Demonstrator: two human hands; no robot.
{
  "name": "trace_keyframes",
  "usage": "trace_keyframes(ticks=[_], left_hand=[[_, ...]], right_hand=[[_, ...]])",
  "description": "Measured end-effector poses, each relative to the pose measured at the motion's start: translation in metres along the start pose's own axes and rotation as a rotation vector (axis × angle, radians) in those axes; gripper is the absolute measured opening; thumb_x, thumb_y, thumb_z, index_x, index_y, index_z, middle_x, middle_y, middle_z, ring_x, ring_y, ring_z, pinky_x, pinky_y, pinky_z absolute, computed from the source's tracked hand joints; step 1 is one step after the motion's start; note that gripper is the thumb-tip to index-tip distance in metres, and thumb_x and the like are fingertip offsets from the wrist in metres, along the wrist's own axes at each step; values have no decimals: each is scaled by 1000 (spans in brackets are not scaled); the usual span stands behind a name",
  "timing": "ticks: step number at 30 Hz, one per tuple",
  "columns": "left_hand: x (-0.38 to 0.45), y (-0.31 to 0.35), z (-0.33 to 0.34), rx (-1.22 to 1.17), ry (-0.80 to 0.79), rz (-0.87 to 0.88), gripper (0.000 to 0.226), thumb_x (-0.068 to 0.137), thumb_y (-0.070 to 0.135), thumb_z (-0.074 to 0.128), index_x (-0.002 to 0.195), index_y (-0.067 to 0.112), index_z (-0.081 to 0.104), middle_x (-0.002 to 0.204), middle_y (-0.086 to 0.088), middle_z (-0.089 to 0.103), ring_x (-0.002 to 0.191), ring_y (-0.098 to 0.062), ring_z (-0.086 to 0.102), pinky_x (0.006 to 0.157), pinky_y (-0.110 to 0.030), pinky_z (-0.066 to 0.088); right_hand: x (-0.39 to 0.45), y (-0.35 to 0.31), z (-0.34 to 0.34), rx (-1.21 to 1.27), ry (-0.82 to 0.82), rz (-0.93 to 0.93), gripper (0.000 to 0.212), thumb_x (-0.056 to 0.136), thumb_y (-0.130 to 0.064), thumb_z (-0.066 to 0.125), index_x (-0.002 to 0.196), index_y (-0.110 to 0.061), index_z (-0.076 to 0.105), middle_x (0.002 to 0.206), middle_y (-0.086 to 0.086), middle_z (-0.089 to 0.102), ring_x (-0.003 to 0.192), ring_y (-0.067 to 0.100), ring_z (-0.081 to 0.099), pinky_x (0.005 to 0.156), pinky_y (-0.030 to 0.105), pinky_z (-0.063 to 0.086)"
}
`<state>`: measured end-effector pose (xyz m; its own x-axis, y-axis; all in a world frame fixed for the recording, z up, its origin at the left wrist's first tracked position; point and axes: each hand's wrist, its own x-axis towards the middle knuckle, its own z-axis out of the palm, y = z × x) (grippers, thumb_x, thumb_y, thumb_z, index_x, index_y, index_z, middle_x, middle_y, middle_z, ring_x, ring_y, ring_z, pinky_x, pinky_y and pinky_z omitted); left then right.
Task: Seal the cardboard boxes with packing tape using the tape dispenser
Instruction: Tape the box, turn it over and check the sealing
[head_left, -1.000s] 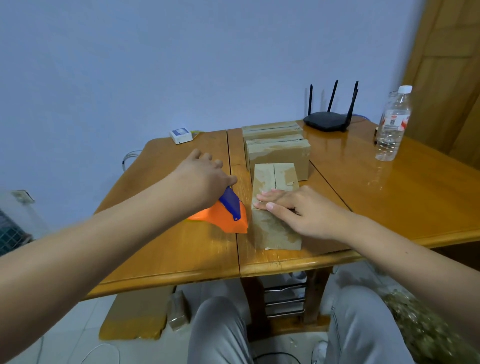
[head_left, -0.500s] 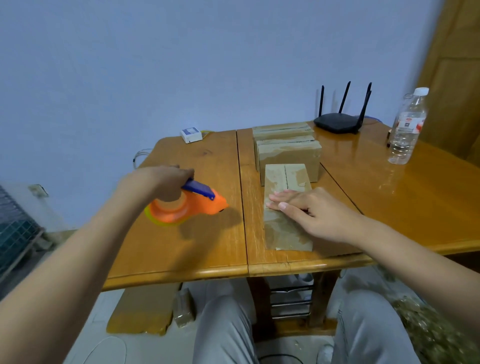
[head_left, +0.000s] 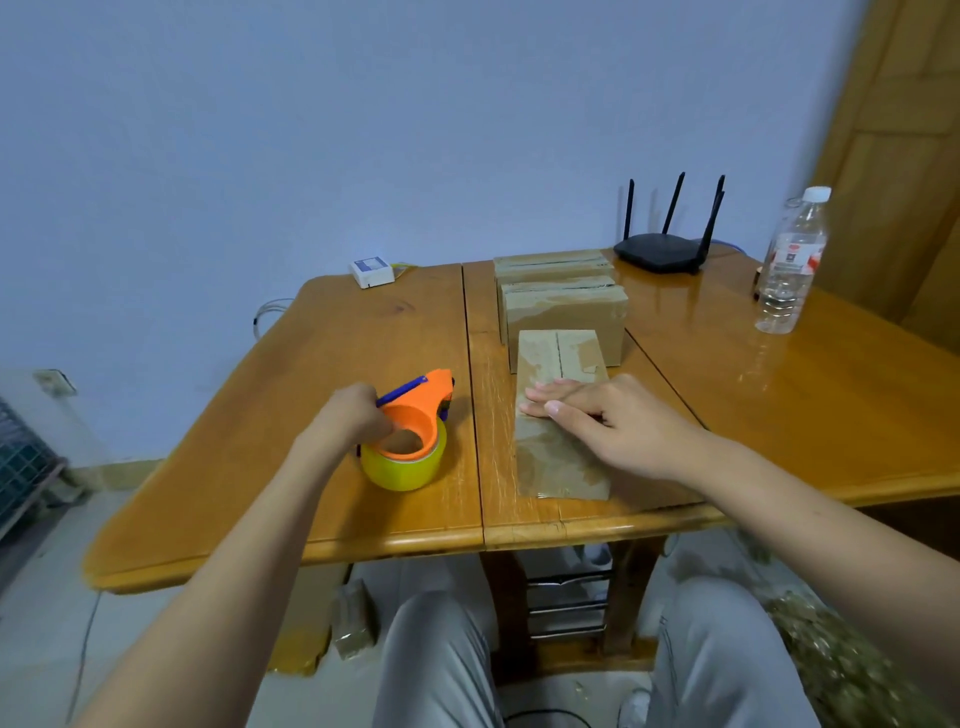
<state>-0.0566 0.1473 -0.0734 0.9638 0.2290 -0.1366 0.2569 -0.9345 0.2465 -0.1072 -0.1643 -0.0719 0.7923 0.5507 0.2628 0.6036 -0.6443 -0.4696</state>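
Flat cardboard box (head_left: 558, 415), glossy with tape, lies under the right hand (head_left: 618, 426).

- Soft, even, bluish indoor light.
- Glare on the glossy counter (head_left: 810, 395) at right.
- Wide-angle bending at the edges.
- Lower corners blurred.

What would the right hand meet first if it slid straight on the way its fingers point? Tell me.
The right hand lies flat on the near cardboard box, fingers pointing left. Past the box edge comes bare table, then probably the orange tape dispenser held by the left hand; depth is unclear.
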Motion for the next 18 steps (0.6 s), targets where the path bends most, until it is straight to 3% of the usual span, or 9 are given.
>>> trace_keyframes(ticks=[2,4,6,7,10,13,15,17,18], left_hand=[[4,-4,13,-86,-6,-50,30,88,30,71,105,10,57,96,-8,60,87,-24,59,65,-30,45],[6,-7,23,-138,50,-79,35,85,33,74,105,9,58,101,-11,63,89,-28,61,66,-34,47],[7,-9,28,-115,129,-82,32,82,32,74,99,10,60,100,-12,64,89,-31,62,67,-35,49],[8,-9,29,-103,151,-86,30,81,32,75,96,11,59,99,-12,64,88,-32,62,68,-35,50],[10,-9,28,-95,114,-112,29,82,29,73,97,7,61,95,-12,64,86,-32,63,72,-37,56],[-3,1,17,-30,133,-104,34,86,29,71,111,7,62,113,-15,61,102,-36,59,89,-43,54],[-28,15,8,-93,307,32,42,87,35,73,123,18,60,124,-14,52,114,-35,52,94,-44,46],[-62,35,3,-327,406,330,42,84,39,76,121,30,59,112,-2,55,101,-19,54,80,-32,44],[-80,44,4,-415,359,478,43,81,40,78,120,36,58,105,5,55,95,-11,53,75,-25,41]], right_hand=[[0,-3,-1,22,12,13,36,105,-42,40,132,-35,64,142,-15,56,136,-4,44,119,31,34],[0,-4,-2,41,38,29,35,105,-44,41,132,-39,63,139,-16,58,118,-10,57,108,30,46],[0,-7,-4,73,83,45,35,104,-49,42,135,-46,58,135,-23,60,104,9,69,97,37,54],[1,-7,-5,98,113,48,36,104,-49,42,136,-47,57,132,-27,61,107,17,69,98,41,54],[2,-10,-8,246,256,107,31,104,-30,50,132,-32,65,122,-27,66,117,-3,61,107,33,48],[-5,-13,-16,324,518,157,28,102,-15,53,121,-25,71,110,-20,73,103,3,68,93,29,55],[-19,-14,-19,259,657,203,23,102,-17,54,117,-25,70,101,-18,73,98,-6,66,86,13,52],[-36,-17,-13,167,701,268,23,101,-29,56,121,-23,67,101,-18,71,97,-13,62,85,4,48],[-44,-18,-8,139,670,300,31,100,-37,57,126,-22,64,106,-19,69,99,-14,61,88,6,48]])
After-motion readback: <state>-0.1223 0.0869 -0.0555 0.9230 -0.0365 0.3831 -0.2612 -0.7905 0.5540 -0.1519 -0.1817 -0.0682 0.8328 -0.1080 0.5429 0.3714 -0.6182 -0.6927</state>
